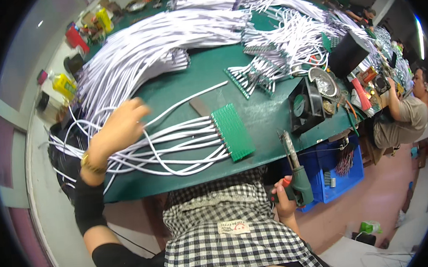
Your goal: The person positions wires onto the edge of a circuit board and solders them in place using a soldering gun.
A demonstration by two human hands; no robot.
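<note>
My left hand (121,126), fingers curled, is over the left part of a bundle of white cables; one loose white cable (188,99) runs out from beside its thumb, its free end to the right. The grip itself is partly hidden. Several white cables (175,141) join the left edge of a green circuit board (234,132) lying near the table's front edge. Below that edge, my right hand (286,201) is closed around the handle of a green soldering gun (301,184), whose metal barrel points up.
Large stacks of white cables (146,50) fill the back left of the green table (210,66). A black fan (303,104) and a metal bowl (323,84) stand at right. Below is a blue bin (342,187). A person (406,106) sits at far right.
</note>
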